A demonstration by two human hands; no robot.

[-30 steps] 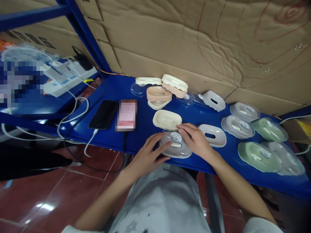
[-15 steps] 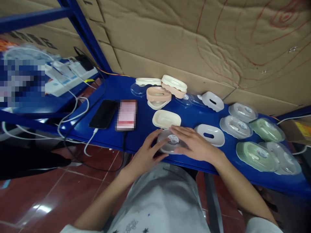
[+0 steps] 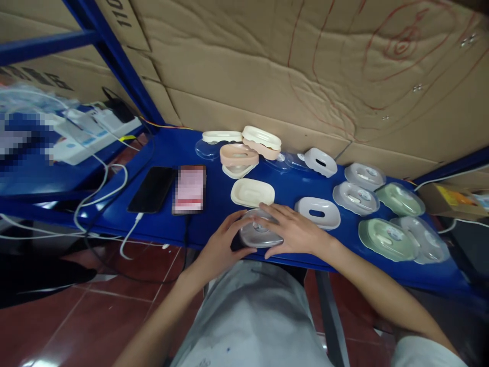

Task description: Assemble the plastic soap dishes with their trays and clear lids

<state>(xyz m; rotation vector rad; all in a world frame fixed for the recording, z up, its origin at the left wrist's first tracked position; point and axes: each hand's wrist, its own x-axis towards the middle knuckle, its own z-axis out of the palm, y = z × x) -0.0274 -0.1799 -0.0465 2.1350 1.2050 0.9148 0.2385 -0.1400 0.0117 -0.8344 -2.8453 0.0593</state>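
At the front edge of the blue table, a grey soap box (image 3: 260, 236) with a clear lid lies between my hands. My left hand (image 3: 220, 245) curls round its left end, thumb at the near side and fingers over the top. From the right, my right hand (image 3: 300, 230) grips it, fingers across the lid and thumb at the near rim. The hands partly hide the box. Just behind it sits a cream soap tray (image 3: 252, 192). A white slotted soap tray (image 3: 321, 213) lies right of my right hand.
Finished-looking lidded boxes, one a green soap box (image 3: 387, 238), cluster at right. Peach trays (image 3: 239, 154) and clear lids (image 3: 208, 149) stand at the back. A black phone (image 3: 152, 189), a lit phone (image 3: 190, 189) and cables lie left. Cardboard (image 3: 229, 66) walls the back.
The view has shifted slightly. My right hand's thumb has moved from the lid to the box's near rim, and both hands still hold the soap box.
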